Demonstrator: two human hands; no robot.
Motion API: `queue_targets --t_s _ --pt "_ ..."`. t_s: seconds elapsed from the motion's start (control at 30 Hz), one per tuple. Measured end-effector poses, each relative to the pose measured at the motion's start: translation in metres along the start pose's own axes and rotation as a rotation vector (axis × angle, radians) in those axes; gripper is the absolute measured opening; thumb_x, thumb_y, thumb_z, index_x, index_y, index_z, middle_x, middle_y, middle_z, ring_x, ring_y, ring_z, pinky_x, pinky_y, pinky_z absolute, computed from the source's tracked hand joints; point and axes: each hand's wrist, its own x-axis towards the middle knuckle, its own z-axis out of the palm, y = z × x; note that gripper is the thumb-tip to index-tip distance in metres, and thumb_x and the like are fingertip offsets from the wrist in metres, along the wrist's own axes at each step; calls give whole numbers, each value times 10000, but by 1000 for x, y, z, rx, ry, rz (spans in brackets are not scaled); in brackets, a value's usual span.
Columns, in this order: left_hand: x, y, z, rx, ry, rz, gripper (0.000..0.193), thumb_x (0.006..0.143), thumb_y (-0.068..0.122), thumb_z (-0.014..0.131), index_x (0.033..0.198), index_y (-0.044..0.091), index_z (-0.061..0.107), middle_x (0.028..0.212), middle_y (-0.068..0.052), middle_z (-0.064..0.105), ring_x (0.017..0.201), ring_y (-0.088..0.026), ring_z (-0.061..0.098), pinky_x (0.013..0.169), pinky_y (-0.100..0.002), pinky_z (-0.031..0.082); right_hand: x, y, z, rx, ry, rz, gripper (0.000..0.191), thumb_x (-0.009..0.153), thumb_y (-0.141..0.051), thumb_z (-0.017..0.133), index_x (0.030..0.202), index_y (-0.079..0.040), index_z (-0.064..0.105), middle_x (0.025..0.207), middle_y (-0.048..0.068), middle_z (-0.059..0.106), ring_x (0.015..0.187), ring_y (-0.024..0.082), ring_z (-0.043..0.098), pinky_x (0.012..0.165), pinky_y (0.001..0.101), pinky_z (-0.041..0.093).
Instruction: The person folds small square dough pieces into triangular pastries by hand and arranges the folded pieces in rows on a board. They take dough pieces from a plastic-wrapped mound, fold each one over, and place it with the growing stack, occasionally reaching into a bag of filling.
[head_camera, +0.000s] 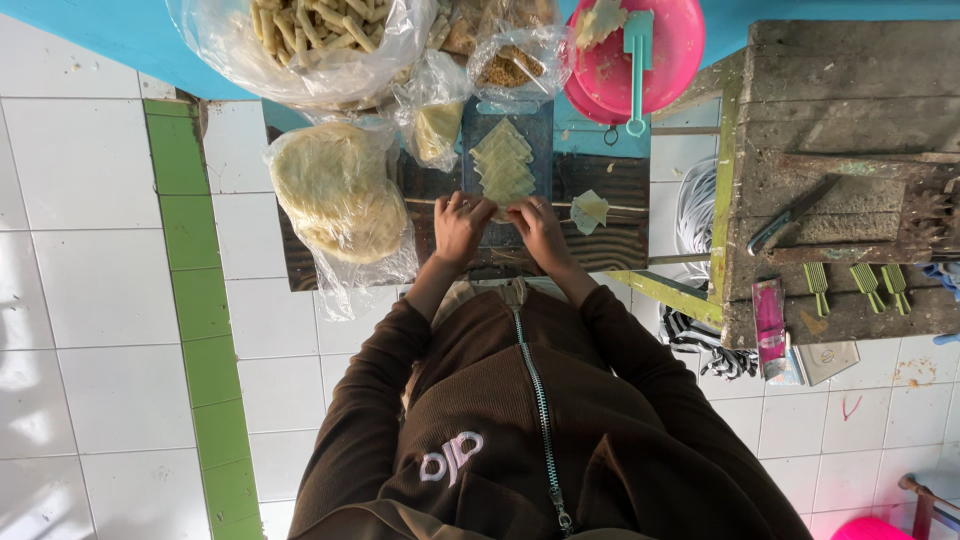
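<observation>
Head view: left hand (460, 226) & right hand (540, 228) pinch near end of pale triangular dough sheets (503, 165), stacked in a row on dark wooden board (610, 245), w/ fingertips closed on it.

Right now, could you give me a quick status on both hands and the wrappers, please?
Left hand and right hand both pinching the near end of the wrapper row. One folded piece lies apart, right side. Bagged flat rounds close at left, not touching.
</observation>
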Motion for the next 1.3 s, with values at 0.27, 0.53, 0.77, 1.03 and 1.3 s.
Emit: queue_targets --t_s 0.27,0.53,0.77,1.03,1.3 --pt "20 18 3 6 33 -367 114 808 325 778 885 245 753 953 33 706 998 -231 597 847 -431 409 7 14 11 103 12 352 149 874 -59 814 944 -11 692 951 128 595 841 261 616 720 396 515" --pt "15 5 -6 -6 35 -18 81 939 233 712 1016 218 694 1023 51 717 1015 -189 610 867 -417 405 13 3 0 -36 18 46 156 881 9 764 1018 -17 694 1013 100 664 976 319 626 840 427 508" --pt "22 13 -2 47 45 -82 106 912 238 710 1014 208 713 1017 12 662 1071 -222 575 910 -428 383 19 5 0 -11 47 109 136 894 -17 779 1009 -32 709 972 97 654 956 314 617 813 414 504" --pt "34 11 15 -74 -1 -424 191 844 325 783 957 206 684 965 29 671 1027 -248 583 889 -444 389 28 13 -4 46 24 121 204 893 13 765 1066 -51 678 1029 97 651 1003 317 623 810 404 514" --pt "18 12 11 -49 -39 -350 278 851 345 784 1032 184 649 994 8 668 1001 -265 591 849 -443 423 31 8 -17 -67 -107 0 306 868 78 711 1148 -47 700 1079 96 660 1044 318 622 868 421 541"
